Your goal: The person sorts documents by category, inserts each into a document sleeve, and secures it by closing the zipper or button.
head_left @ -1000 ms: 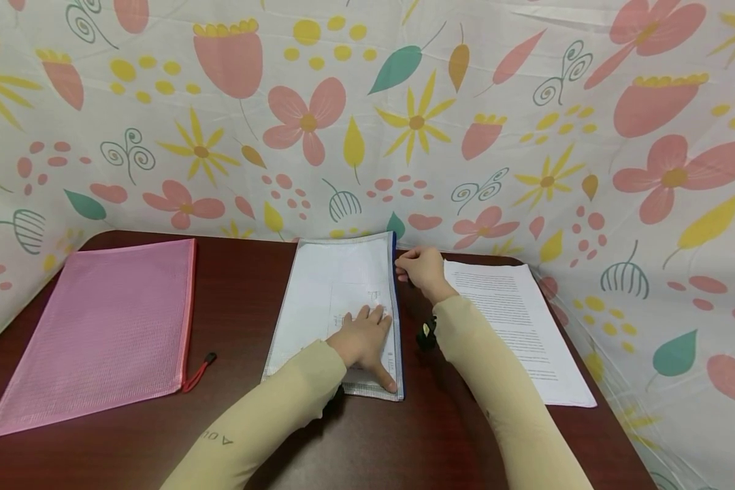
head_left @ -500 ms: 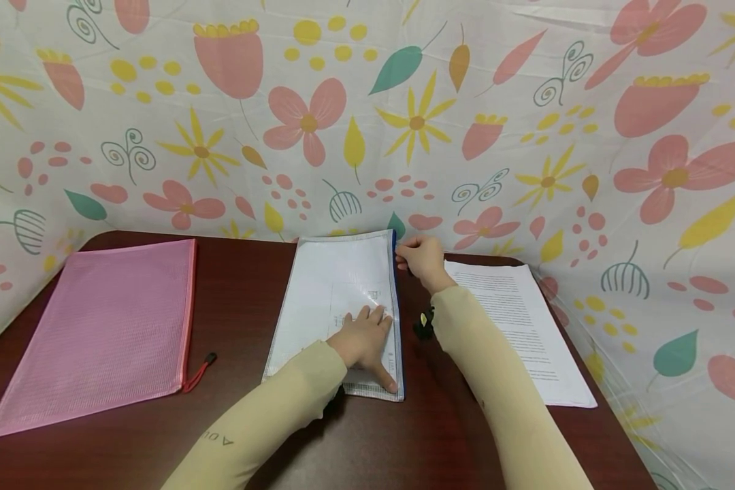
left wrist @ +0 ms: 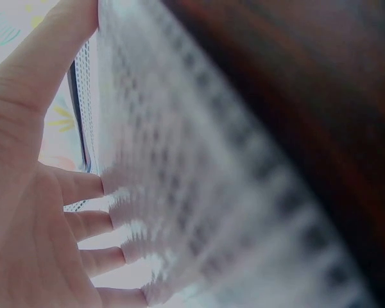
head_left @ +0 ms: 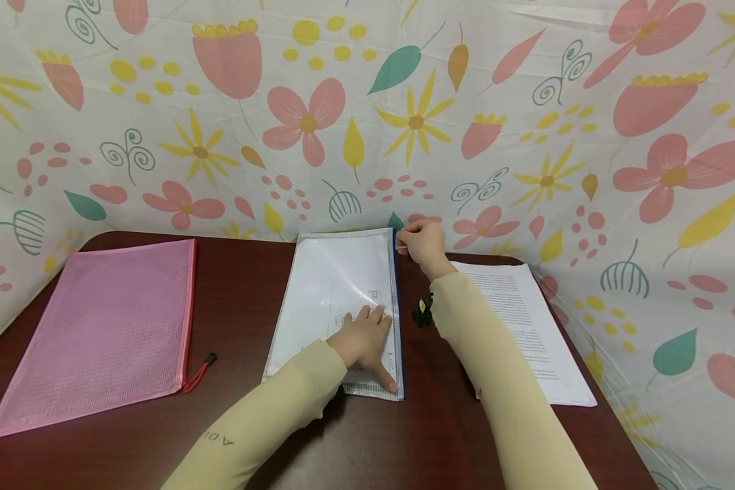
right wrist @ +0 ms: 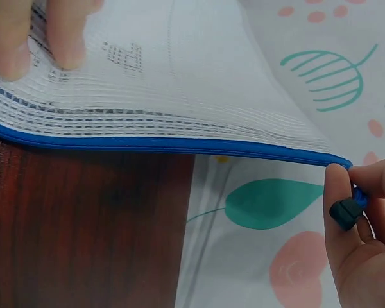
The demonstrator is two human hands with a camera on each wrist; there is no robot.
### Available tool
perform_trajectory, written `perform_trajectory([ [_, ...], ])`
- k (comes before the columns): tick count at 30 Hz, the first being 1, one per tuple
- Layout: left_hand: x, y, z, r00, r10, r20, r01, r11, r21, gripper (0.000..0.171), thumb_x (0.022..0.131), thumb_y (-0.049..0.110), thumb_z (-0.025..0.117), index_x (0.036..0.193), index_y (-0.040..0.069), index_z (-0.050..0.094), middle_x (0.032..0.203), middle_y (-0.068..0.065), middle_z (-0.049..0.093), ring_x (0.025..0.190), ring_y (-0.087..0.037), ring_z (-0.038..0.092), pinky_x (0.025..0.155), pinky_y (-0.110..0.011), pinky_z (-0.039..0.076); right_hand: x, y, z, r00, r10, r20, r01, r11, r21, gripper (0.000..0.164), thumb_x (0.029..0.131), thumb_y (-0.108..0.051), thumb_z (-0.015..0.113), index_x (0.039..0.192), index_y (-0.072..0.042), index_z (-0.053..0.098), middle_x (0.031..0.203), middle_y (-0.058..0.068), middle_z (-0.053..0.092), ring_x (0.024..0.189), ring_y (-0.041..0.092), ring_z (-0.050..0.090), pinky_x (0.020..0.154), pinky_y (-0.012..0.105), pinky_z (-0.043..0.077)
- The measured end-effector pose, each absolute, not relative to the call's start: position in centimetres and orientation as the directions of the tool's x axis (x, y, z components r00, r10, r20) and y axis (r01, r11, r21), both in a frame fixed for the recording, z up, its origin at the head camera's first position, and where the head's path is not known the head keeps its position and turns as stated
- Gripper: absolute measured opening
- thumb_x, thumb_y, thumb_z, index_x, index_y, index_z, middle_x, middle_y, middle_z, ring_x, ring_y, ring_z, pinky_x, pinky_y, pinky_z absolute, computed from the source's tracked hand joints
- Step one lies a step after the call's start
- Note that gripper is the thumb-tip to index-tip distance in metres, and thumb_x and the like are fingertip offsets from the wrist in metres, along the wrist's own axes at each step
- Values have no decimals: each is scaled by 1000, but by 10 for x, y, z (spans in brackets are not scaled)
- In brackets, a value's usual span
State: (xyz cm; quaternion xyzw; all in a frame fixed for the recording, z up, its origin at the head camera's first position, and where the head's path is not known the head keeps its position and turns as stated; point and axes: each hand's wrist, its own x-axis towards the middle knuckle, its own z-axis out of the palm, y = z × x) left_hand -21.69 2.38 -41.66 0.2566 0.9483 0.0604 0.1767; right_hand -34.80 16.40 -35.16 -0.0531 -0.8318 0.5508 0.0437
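Observation:
A clear mesh zip pouch [head_left: 337, 265] with printed paper inside lies on the table, its blue zipper [right wrist: 147, 145] running down the right edge. My left hand [head_left: 364, 344] rests on its lower right part, fingers spread and straight. At the far right corner, my right hand [head_left: 424, 246] pinches the zipper pull at the end of the blue zipper. A blue cord with a black tip [right wrist: 346, 213] hangs by those fingers in the right wrist view, where that corner rises off the table. The left wrist view shows the mesh close up and blurred.
To the left lies a pink mesh zip pouch [head_left: 122, 320] with a red cord [head_left: 199, 376]. Printed sheets [head_left: 514, 320] lie on the right, partly behind my right sleeve. A flower-patterned curtain [head_left: 367, 136] hangs right behind the dark wooden table [head_left: 239, 299].
My right hand has moved away from me along the zipper to the far corner, and that corner has lifted slightly. My left hand has stayed in place.

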Motion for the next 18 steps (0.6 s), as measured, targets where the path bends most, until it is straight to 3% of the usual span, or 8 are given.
perform_trajectory([
  [8, -217, 25, -418, -806, 507, -305, 469, 862, 192, 136, 47, 78, 72, 152, 11, 18, 160, -11, 8, 146, -35, 11, 113, -57, 20, -348, 163, -346, -986, 160, 44, 24, 400, -916, 14, 89, -11, 62, 91, 3, 65, 95, 18, 66, 77, 30, 71, 54, 22, 54],
  [11, -216, 24, -416, -805, 508, -307, 470, 862, 191, 136, 47, 78, 72, 152, 11, 17, 160, -12, 8, 145, -35, 11, 113, -57, 20, -348, 164, -349, -987, 153, 51, 18, 414, -910, 15, 89, -10, 62, 92, 4, 64, 92, 20, 67, 75, 31, 70, 61, 31, 58],
  [15, -216, 24, -415, -804, 511, -305, 473, 860, 194, 136, 46, 78, 73, 152, 11, 18, 159, -12, 10, 145, -35, 12, 113, -58, 21, -346, 168, -360, -993, 114, -22, 71, 440, -895, 17, 90, -9, 60, 101, 4, 61, 90, 18, 65, 67, 21, 65, 73, 43, 58],
  [18, -216, 24, -417, -803, 511, -307, 472, 859, 196, 136, 46, 78, 73, 151, 11, 19, 159, -12, 10, 145, -35, 12, 113, -58, 20, -342, 172, -373, -991, 80, -104, 129, 471, -873, 22, 91, -9, 57, 110, 2, 59, 97, 16, 63, 70, 20, 64, 75, 43, 58],
])
